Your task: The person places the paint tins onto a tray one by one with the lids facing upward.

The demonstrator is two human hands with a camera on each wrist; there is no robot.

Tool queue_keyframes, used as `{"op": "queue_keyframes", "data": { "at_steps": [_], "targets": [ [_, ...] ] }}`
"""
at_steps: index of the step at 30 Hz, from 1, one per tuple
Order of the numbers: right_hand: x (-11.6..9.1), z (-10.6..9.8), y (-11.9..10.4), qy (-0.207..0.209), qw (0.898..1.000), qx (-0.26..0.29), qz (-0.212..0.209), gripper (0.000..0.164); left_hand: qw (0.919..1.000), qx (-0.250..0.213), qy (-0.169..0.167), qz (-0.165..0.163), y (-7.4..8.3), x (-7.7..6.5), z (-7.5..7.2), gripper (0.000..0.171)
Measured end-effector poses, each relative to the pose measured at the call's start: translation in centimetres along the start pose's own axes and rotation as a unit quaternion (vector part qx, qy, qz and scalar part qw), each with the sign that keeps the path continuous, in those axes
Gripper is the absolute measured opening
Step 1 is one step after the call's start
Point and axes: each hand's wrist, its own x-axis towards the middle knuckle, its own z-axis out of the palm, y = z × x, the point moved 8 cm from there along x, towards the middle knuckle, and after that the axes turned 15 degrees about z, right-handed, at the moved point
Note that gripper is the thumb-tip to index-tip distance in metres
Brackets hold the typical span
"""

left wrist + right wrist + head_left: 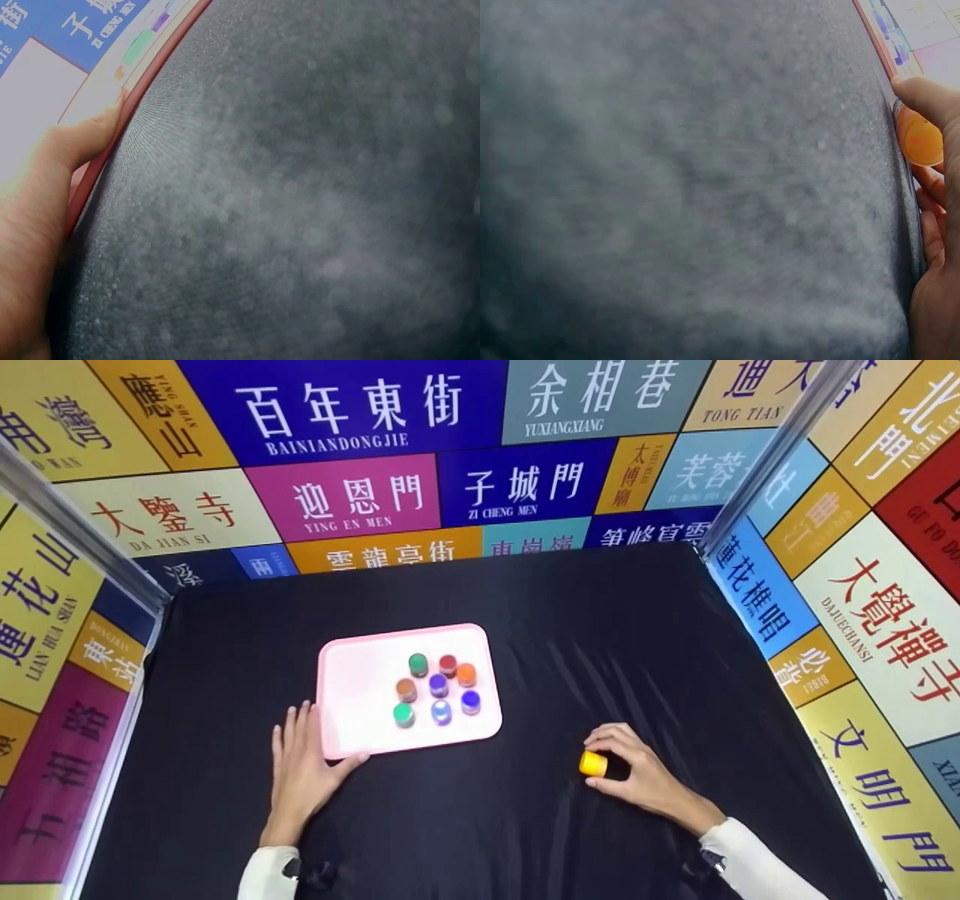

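A pink tray [352,682] lies on the black cloth in the head view, with several small paint jars [438,685] standing in its right half. My left hand [300,769] rests at the tray's near left corner. Its fingers lie fairly straight beside the left edge, and the thumb [97,131] touches the near rim in the left wrist view. To the right of the tray, my right hand [637,761] pinches a yellow paint jar [592,763] between thumb and fingers. That jar is tipped sideways, its round end showing in the right wrist view.
Black cloth [480,817] covers the table, lightly wrinkled on the right. Panels [337,499] with coloured lettered blocks enclose the back and both sides. Metal posts [776,457] stand at the back corners.
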Motion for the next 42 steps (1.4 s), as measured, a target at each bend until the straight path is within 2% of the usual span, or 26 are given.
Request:
{"op": "queue_keyframes", "data": {
  "at_steps": [5,10,22,30,36,42],
  "targets": [
    [0.5,-0.2,-1.6,0.004,1.0,-0.002,-0.014,0.057,1.0,0.0,-0.002,-0.003,0.0,-0.2,0.0,0.13],
    [0.4,-0.3,-1.5,0.007,1.0,0.002,-0.01,0.056,1.0,0.001,0.001,-0.003,0.0,0.0,0.0,0.13],
    [-0.4,-0.2,1.3,0.029,0.999,-0.011,0.011,0.054,1.0,0.001,0.001,0.0,-0.2,0.4,0.1,0.13],
    [0.4,-1.0,0.2,0.049,0.997,0.009,0.055,0.053,1.0,0.005,0.0,-0.001,0.0,0.2,0.0,0.13],
    [2.5,-2.2,-1.1,0.061,0.992,0.028,0.104,0.045,1.0,0.005,0.002,0.003,0.0,0.4,0.0,0.13],
    [4.8,-2.2,-0.5,0.06,0.984,0.044,0.162,0.04,1.0,0.004,0.002,-0.001,-0.1,0.0,-0.1,0.13]
  ]
}}
